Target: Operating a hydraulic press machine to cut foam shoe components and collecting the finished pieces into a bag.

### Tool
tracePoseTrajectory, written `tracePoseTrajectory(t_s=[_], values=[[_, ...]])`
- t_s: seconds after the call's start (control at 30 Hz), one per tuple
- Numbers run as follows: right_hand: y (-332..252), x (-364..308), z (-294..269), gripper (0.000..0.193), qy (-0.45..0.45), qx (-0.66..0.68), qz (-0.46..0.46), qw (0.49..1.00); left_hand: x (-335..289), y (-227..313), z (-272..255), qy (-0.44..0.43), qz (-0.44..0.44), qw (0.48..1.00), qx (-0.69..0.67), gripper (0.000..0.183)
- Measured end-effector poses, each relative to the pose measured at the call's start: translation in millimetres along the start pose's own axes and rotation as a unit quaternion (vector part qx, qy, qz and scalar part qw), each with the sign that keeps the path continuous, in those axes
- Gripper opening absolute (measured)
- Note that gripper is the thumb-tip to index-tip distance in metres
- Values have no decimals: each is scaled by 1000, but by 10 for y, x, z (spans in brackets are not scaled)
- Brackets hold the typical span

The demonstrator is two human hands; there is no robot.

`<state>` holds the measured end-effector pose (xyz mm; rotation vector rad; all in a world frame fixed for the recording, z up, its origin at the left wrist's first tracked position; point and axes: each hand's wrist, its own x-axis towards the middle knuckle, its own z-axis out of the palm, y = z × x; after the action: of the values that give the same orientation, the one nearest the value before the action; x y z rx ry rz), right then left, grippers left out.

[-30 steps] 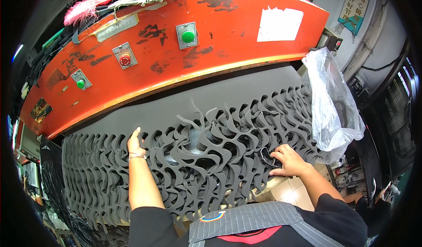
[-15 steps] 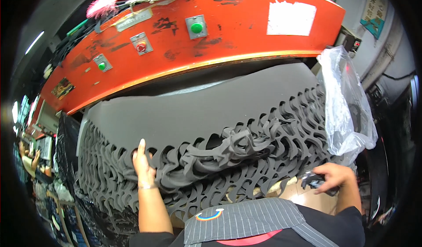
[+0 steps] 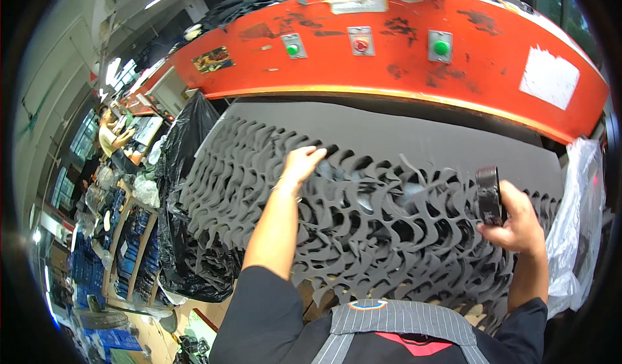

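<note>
A dark grey foam sheet [image 3: 389, 127] lies spread in front of me, plain along its far strip. Its near part is a cut-out foam web [image 3: 402, 234] with rows of curved holes, hanging over the near edge. My left hand [image 3: 303, 164] grips the sheet at the border between the plain strip and the web, its fingers partly hidden. On the right, my right hand [image 3: 518, 225] holds a black cutting die [image 3: 488, 195] upright over the web, thumb and fingers around its near side.
A red press beam [image 3: 395, 53] with green and red buttons spans the far side. Clear plastic [image 3: 576, 215] hangs at the right, a black plastic bag [image 3: 194, 131] at the left. Further left are racks [image 3: 133, 247] of blue items and another person [image 3: 110, 134].
My view has swung left. My right hand has lifted the cutting die from beside the near edge to above the web. The bunched web now lies flatter, with my left hand still at its border.
</note>
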<state>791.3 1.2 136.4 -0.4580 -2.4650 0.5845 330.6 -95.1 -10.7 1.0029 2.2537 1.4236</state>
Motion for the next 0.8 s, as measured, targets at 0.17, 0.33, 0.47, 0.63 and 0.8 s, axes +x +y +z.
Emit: tracePoseTrajectory(t_s=[0.17, 0.33, 0.47, 0.63, 0.8], values=[[226, -493, 381, 43, 26, 317, 268, 909, -280, -974, -1810, 269, -2, 960, 72, 42], [350, -1029, 1082, 51, 118, 234, 407, 875, -452, -2258, -2949, 135, -259, 899, 326, 97], [360, -827, 1382, 34, 0, 206, 520, 829, -95, -1890, -2727, -79, -296, 847, 435, 111], [466, -505, 1371, 25, -115, 213, 578, 779, 227, -2240, -2609, -182, -253, 770, 557, 73], [380, -447, 1396, 45, -170, 32, 580, 796, 106, -2049, -2576, -145, -189, 820, 520, 47]])
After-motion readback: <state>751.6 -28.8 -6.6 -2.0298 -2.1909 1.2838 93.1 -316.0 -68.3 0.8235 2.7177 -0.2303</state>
